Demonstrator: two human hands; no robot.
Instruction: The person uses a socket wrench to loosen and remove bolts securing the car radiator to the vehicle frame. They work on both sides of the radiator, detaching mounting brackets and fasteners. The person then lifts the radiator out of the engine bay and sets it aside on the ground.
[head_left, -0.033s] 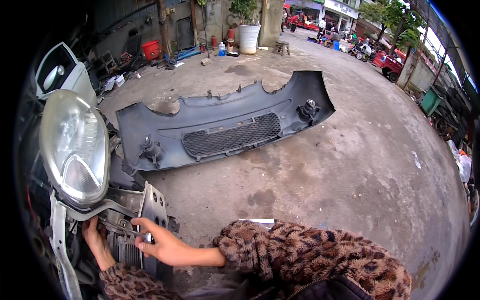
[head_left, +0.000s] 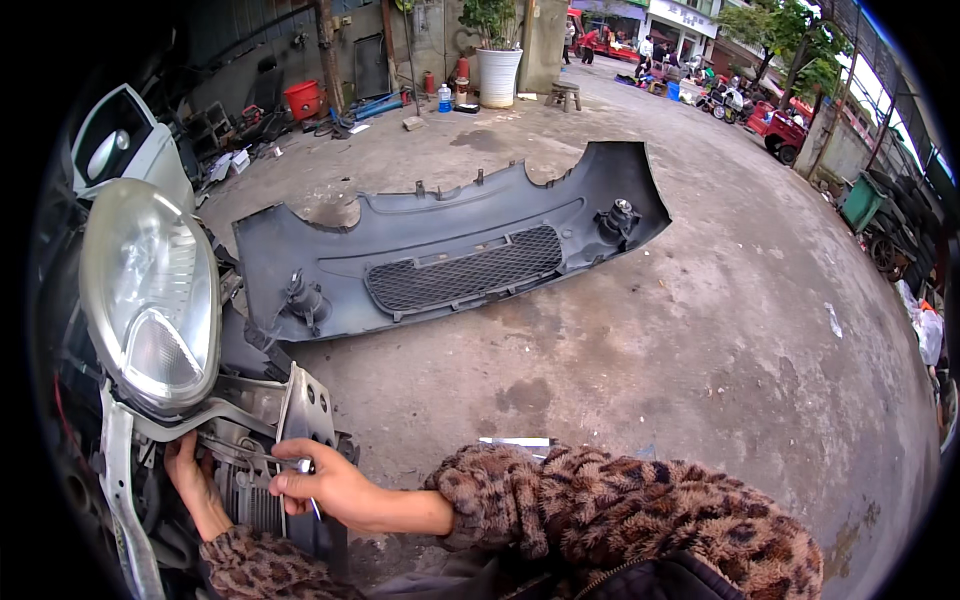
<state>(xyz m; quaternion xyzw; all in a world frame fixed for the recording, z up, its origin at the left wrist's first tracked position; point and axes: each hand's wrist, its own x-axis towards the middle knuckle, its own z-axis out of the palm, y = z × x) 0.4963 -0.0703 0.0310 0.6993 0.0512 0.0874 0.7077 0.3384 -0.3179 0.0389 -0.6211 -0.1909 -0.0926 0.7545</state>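
My right hand [head_left: 330, 487] is closed round a shiny metal ratchet wrench [head_left: 306, 466], its handle end showing below the fingers. From its head a slim extension bar [head_left: 245, 453] runs left into the car's open front. My left hand [head_left: 196, 482] reaches in under the headlight [head_left: 150, 290], fingers curled near the bar's far end; their tips and whatever they hold are hidden. Beside the hands are a finned radiator [head_left: 254, 505], a metal bracket with round holes [head_left: 305, 405] and a pale metal frame bar [head_left: 122, 500].
A dark bumper [head_left: 460, 250] with a mesh grille lies inner side up on the concrete ahead. A detached-looking pale car door [head_left: 140, 150] stands at the far left. Farther back are a red bucket [head_left: 302, 100] and a white planter [head_left: 497, 78]. A green bin [head_left: 862, 203] stands right.
My right hand's fingers have closed round the wrench, having been looser with the index finger stretched out. The wrench handle now points downward. My left hand stays in place.
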